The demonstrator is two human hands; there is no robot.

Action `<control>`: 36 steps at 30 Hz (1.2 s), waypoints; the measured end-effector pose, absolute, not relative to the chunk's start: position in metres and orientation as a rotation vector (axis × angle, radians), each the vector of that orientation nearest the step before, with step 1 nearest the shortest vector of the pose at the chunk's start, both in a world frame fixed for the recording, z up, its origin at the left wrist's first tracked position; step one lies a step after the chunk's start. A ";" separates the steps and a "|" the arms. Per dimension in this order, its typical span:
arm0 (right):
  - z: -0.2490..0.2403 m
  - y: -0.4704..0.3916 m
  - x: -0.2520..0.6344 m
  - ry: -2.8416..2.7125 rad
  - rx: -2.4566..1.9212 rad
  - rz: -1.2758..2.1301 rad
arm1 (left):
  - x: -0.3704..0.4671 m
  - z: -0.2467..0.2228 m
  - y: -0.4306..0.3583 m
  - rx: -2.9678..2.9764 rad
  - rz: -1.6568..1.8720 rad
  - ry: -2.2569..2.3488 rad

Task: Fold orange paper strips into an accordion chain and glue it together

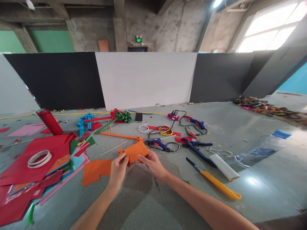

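Above the floor, well short of its far edge, I see left hand and right hand pinching the held orange paper at opposite sides; light, even tension should prevent creases.

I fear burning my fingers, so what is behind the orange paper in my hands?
Beyond the orange paper, an orange stick shows at its far edge; a blue hot glue gun lies to the right. Whatever lies directly behind the paper is covered from view.

The left hand and right hand grip an orange sheet below frame centre; a yellow-handled knife lies lower right.
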State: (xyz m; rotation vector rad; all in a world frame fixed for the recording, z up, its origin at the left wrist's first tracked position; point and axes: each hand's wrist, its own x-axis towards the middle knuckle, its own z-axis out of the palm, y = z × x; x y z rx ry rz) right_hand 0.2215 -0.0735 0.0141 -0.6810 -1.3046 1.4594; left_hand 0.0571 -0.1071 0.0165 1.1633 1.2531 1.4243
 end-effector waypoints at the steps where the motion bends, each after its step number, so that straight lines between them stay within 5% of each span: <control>1: 0.012 -0.073 0.220 -1.289 -0.692 1.451 | 0.057 0.016 -0.107 1.146 1.420 1.268; 36: 0.008 -0.071 0.221 -1.199 -0.701 1.496 | 0.060 0.002 -0.102 1.042 1.426 1.206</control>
